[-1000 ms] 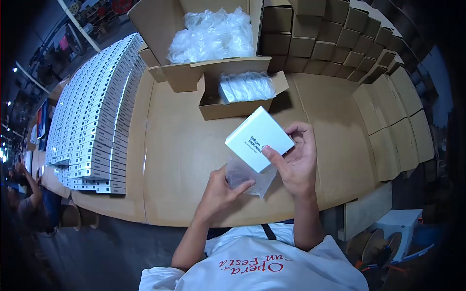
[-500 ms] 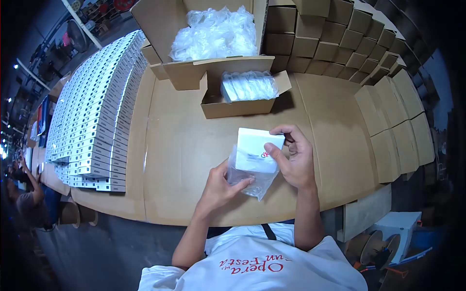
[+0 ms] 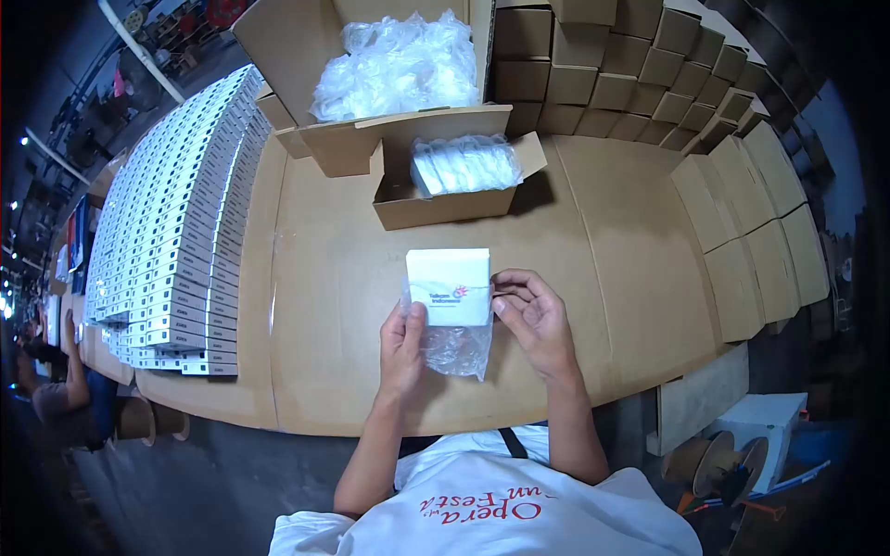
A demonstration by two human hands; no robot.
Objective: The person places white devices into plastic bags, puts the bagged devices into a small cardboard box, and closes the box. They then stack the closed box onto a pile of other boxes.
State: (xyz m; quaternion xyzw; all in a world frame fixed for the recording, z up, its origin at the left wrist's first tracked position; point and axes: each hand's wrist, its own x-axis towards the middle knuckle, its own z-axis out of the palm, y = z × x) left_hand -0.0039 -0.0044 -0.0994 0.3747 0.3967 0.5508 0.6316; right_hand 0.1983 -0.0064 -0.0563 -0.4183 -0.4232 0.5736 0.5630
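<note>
A white square box point(image 3: 450, 287) with a small logo stands partly inside a clear plastic bag point(image 3: 456, 352) in front of me; its upper part rises out of the bag. My left hand point(image 3: 403, 347) grips the left side of the box through the bag, thumb on the front face. At the right edge, my right hand point(image 3: 536, 329) has thumb and forefinger pinched at the bag's side, its other fingers curled. Beyond my hands sits an open brown carton point(image 3: 445, 211) holding a row of white bagged packs point(image 3: 466, 165).
Stacked white boxes point(image 3: 176, 241) fill the left side. A large carton point(image 3: 278, 56) of crumpled clear bags point(image 3: 399, 69) stands at the back. Brown cartons point(image 3: 616, 88) are piled at back right, with more point(image 3: 751, 250) along the right edge. A person point(image 3: 69, 389) is far left.
The box and bag have moved left and been turned more upright. My left hand has shifted to the box's left side; my right thumb has left its front face for the right edge.
</note>
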